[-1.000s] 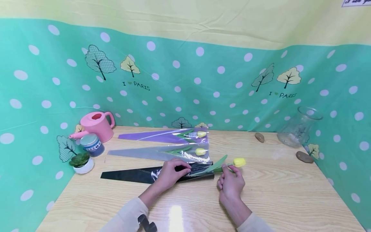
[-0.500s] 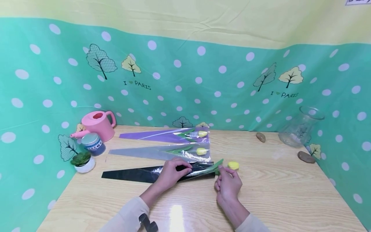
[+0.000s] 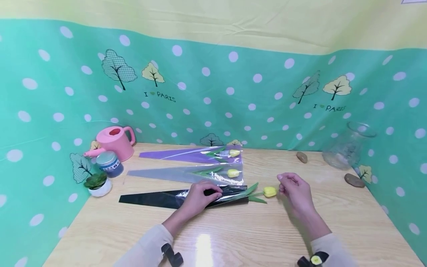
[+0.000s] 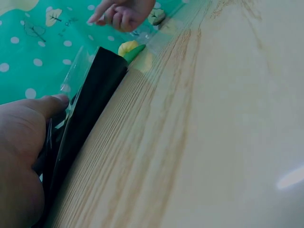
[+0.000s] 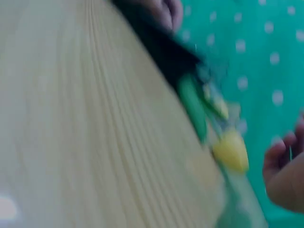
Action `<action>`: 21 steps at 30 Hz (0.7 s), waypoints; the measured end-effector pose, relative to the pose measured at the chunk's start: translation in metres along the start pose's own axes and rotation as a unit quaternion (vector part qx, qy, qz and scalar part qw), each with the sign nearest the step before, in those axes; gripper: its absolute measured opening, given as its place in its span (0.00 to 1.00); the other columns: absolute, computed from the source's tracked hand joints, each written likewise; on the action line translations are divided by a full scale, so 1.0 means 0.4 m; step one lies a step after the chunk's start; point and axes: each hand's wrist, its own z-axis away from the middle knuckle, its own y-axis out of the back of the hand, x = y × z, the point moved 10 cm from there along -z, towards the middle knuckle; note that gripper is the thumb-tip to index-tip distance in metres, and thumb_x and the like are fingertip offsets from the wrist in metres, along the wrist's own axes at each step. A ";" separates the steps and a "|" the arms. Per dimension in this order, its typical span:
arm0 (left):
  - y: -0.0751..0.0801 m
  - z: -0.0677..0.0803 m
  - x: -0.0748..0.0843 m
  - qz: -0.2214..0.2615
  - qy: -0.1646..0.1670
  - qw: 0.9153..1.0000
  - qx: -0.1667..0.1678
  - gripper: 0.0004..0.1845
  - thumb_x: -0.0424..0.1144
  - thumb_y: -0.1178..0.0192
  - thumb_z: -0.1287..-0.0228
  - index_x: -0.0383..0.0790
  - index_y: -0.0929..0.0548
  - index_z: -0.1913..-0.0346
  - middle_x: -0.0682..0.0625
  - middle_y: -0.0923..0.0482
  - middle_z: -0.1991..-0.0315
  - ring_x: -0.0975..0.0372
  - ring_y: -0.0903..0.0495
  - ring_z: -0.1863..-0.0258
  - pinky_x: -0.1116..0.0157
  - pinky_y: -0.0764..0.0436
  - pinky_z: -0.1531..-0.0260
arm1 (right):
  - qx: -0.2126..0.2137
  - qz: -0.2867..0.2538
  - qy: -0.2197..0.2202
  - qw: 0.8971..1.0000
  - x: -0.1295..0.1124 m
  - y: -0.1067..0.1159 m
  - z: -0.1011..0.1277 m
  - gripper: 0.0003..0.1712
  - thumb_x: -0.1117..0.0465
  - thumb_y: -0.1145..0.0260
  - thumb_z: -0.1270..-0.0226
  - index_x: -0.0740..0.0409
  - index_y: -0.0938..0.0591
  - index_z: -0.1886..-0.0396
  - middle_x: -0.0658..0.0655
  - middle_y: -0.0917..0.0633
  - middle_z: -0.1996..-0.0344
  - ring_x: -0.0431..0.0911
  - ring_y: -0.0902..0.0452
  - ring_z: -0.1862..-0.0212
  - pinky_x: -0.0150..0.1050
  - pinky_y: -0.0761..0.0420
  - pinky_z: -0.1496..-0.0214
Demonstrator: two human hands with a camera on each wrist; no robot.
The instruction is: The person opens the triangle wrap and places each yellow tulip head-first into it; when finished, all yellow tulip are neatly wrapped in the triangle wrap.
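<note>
A yellow tulip (image 3: 270, 191) lies partly inside a black, clear-fronted flower sleeve (image 3: 150, 199). Its bloom and leaf tips stick out of the sleeve's wide right end. My left hand (image 3: 199, 198) pinches the sleeve's clear film near the middle; in the left wrist view, the thumb (image 4: 54, 100) is at the film's edge. Just right of the bloom, my right hand (image 3: 297, 193) is raised with loosely bent fingers and nothing in them. The right wrist view is blurred but shows the bloom (image 5: 231, 151) apart from those fingers.
Behind lie a grey sleeve (image 3: 160, 174) and a purple sleeve (image 3: 173, 155), each holding a yellow tulip. At left stand a pink watering can (image 3: 116, 144), a blue jar (image 3: 110, 164) and a potted succulent (image 3: 98, 185). Right are a glass vase (image 3: 347, 148) and two stones (image 3: 354, 180).
The tulip has slid left, deeper into the black sleeve. My right hand has let go of it and moved right. My left hand has kept its place on the sleeve.
</note>
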 end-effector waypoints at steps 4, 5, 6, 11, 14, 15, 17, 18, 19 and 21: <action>-0.001 -0.002 0.000 0.006 0.006 1.000 0.005 0.05 0.41 0.25 0.38 0.56 0.08 0.60 0.66 0.13 0.61 0.66 0.16 0.52 0.63 0.17 0.44 | -0.074 0.135 0.077 0.985 -0.011 0.011 -0.030 0.15 0.58 0.31 0.27 0.64 0.19 0.49 0.45 0.16 0.63 0.37 0.20 0.59 0.31 0.16 0.55; -0.003 -0.002 0.000 0.007 0.006 1.000 0.006 0.05 0.41 0.25 0.39 0.56 0.08 0.61 0.66 0.13 0.61 0.66 0.16 0.52 0.63 0.17 0.44 | -0.090 0.152 0.088 0.980 -0.008 0.011 -0.034 0.16 0.58 0.31 0.27 0.66 0.19 0.48 0.45 0.16 0.59 0.37 0.20 0.56 0.31 0.16 0.54; -0.005 -0.003 0.001 0.009 0.006 1.000 0.004 0.05 0.41 0.25 0.39 0.56 0.08 0.61 0.66 0.13 0.61 0.66 0.16 0.53 0.63 0.17 0.44 | -0.104 0.162 0.095 0.977 -0.003 0.012 -0.037 0.17 0.59 0.31 0.27 0.67 0.19 0.47 0.46 0.16 0.56 0.36 0.19 0.54 0.31 0.16 0.52; -0.011 -0.004 -0.003 0.007 0.007 1.000 -0.004 0.05 0.42 0.26 0.38 0.55 0.08 0.60 0.65 0.13 0.61 0.66 0.16 0.52 0.63 0.17 0.44 | -0.153 0.192 0.127 0.961 0.018 0.005 -0.046 0.18 0.62 0.30 0.29 0.66 0.18 0.45 0.52 0.15 0.45 0.33 0.19 0.46 0.28 0.17 0.46; -0.008 -0.003 -0.003 0.008 0.008 1.000 -0.001 0.05 0.41 0.25 0.38 0.56 0.08 0.60 0.65 0.13 0.61 0.66 0.16 0.52 0.63 0.17 0.44 | -0.173 0.198 0.149 0.953 0.019 0.001 -0.044 0.17 0.64 0.30 0.30 0.66 0.18 0.45 0.59 0.15 0.42 0.30 0.20 0.43 0.25 0.20 0.42; -0.007 -0.004 -0.003 0.008 0.009 1.000 -0.001 0.05 0.41 0.25 0.38 0.56 0.08 0.60 0.65 0.13 0.61 0.66 0.16 0.52 0.63 0.17 0.44 | -0.180 0.198 0.155 0.951 0.019 -0.001 -0.043 0.17 0.64 0.30 0.30 0.66 0.18 0.45 0.61 0.15 0.42 0.30 0.20 0.42 0.24 0.20 0.41; -0.006 -0.004 -0.003 0.010 0.011 1.000 0.000 0.06 0.41 0.25 0.38 0.57 0.08 0.60 0.66 0.13 0.60 0.66 0.16 0.52 0.63 0.17 0.44 | -0.189 0.193 0.160 0.949 0.019 -0.002 -0.041 0.17 0.65 0.30 0.30 0.67 0.18 0.44 0.64 0.16 0.41 0.31 0.20 0.42 0.24 0.21 0.41; -0.006 -0.004 -0.003 0.010 0.013 1.000 0.000 0.06 0.41 0.25 0.38 0.58 0.08 0.60 0.66 0.13 0.60 0.66 0.16 0.52 0.63 0.17 0.43 | -0.193 0.191 0.161 0.949 0.020 -0.003 -0.040 0.18 0.66 0.30 0.30 0.67 0.18 0.43 0.65 0.16 0.41 0.31 0.20 0.42 0.24 0.20 0.41; -0.006 -0.004 -0.004 0.011 0.015 1.000 -0.001 0.06 0.41 0.25 0.38 0.58 0.08 0.60 0.66 0.13 0.60 0.66 0.16 0.51 0.63 0.17 0.43 | -0.198 0.190 0.161 0.948 0.021 -0.004 -0.039 0.18 0.66 0.30 0.31 0.67 0.18 0.43 0.67 0.16 0.41 0.32 0.19 0.42 0.24 0.20 0.41; -0.004 -0.002 -0.004 0.013 0.017 1.000 -0.002 0.06 0.42 0.26 0.38 0.57 0.08 0.60 0.65 0.13 0.59 0.65 0.16 0.51 0.63 0.17 0.43 | -0.209 0.190 0.160 0.946 0.023 -0.010 -0.037 0.20 0.67 0.30 0.32 0.66 0.18 0.42 0.68 0.17 0.41 0.33 0.19 0.43 0.25 0.20 0.41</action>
